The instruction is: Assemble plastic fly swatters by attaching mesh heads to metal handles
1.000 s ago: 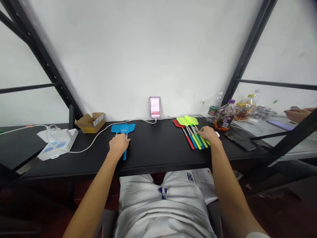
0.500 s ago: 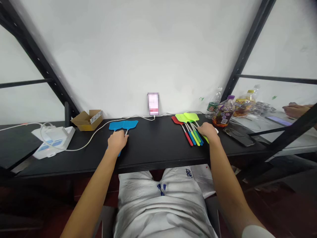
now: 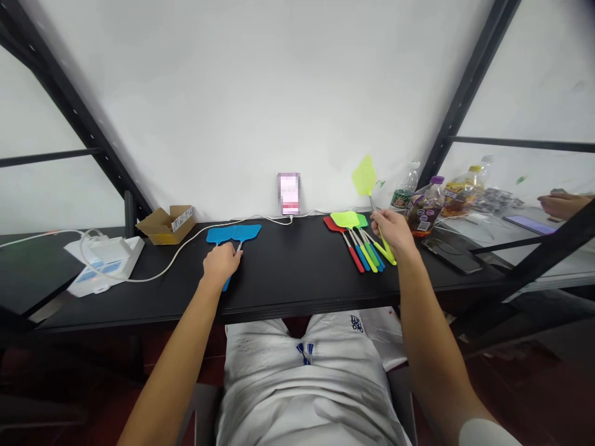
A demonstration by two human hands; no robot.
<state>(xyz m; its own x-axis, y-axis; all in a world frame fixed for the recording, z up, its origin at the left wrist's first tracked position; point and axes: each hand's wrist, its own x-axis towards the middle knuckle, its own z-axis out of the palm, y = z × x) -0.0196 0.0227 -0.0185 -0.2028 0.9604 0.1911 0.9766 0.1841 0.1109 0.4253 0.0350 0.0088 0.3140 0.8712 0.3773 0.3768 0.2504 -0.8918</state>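
My left hand (image 3: 220, 262) rests closed on the handles of two blue fly swatters (image 3: 233, 234) that lie flat on the black table (image 3: 288, 272). My right hand (image 3: 393, 230) grips the handle of a yellow-green fly swatter (image 3: 364, 175) and holds it tilted up, head above the table. Below it lies a bunch of several swatters (image 3: 356, 238) with red, blue, green and yellow handles.
A phone (image 3: 289, 193) leans on the white wall, its white cable running left to a power strip (image 3: 100, 263). A small cardboard box (image 3: 166, 223) sits at the back left. Bottles (image 3: 421, 207) and a dark phone (image 3: 453, 254) lie right. Another person's hand (image 3: 562, 203) is far right.
My right hand has lifted one yellow-green swatter off the bunch and raised its head into the air. My left hand stays on the blue swatters.
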